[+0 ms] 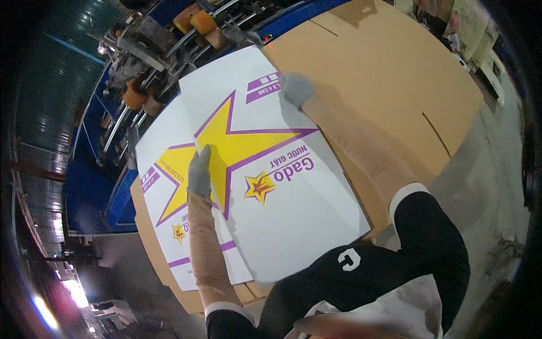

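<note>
A flat printed cardboard sheet (pixel 299 226), white with a large yellow star edged in purple, lies before me. Its wide right panel laps over a narrower left part along a slanting seam. At that seam rests my left hand (pixel 199 174) in a grey glove, its fingers stretched and pointing away from me. My right hand (pixel 296 91), gloved the same, is at the far right edge of the white sheet with its fingers curled on that edge. The undersides of both hands are hidden.
Plain brown cardboard sheets (pixel 389 73) with slots extend right of and beneath the white one. Beyond the left side stands a blue machine (pixel 107 169) with metal shafts and orange rollers (pixel 203 22). Grey floor (pixel 485 186) shows on the right.
</note>
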Demonstrator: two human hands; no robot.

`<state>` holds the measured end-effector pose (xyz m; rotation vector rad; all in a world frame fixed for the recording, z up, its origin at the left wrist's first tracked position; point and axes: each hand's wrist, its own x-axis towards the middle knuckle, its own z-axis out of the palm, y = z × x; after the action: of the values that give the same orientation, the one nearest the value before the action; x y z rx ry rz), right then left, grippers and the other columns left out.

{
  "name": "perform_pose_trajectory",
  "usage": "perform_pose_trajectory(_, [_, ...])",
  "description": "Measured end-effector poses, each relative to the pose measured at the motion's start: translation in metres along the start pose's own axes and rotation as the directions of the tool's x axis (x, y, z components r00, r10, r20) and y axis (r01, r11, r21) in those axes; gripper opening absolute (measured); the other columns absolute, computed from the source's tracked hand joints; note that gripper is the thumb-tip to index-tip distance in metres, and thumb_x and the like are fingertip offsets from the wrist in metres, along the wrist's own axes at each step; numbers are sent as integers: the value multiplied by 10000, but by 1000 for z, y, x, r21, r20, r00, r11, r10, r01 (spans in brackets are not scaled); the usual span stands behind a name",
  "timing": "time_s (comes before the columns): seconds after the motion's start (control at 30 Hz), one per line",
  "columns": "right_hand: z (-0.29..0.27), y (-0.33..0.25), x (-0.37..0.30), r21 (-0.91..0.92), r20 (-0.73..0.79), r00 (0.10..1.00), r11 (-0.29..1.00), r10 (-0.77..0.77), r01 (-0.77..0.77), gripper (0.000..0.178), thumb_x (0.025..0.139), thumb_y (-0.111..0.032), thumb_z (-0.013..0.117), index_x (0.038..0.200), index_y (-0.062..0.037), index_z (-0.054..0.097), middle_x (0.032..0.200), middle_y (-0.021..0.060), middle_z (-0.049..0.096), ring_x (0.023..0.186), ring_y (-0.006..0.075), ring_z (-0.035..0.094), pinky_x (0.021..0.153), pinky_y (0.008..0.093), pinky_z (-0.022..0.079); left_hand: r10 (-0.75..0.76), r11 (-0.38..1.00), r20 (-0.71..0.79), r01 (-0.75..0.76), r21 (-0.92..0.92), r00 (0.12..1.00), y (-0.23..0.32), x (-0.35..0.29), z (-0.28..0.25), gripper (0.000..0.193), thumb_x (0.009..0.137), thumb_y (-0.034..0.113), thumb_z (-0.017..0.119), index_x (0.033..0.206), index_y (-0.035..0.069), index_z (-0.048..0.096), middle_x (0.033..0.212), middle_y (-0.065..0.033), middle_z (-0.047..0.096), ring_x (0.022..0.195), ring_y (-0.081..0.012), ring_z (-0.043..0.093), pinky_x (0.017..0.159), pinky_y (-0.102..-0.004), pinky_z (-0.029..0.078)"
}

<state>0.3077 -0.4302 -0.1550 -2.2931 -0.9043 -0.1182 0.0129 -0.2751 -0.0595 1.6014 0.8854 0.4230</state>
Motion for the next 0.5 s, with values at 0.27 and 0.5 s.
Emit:
perform_pose_trajectory(0.27, [13,-23,67,205,340,897,909,282,-363,583,904,-543,400,979,-49,701,1007,220,666,928,385,646,827,452,477,366,920,116,-378,104,923,53,-1,-6,332,943,224,553,1143,-41,528,986,-92,632,832,-127,601,705,-249,488])
perform_pose_trajectory(0.5, [8,-5,68,357,358,902,857,242,-372,626,871,-623,452,989,-55,688,976,194,663,940,297,615,854,397,419,76,978,-52,-64,196,996,-8,23,-6,380,900,274,613,1100,-47,585,977,-83,629,835,-150,598,707,-269,489])
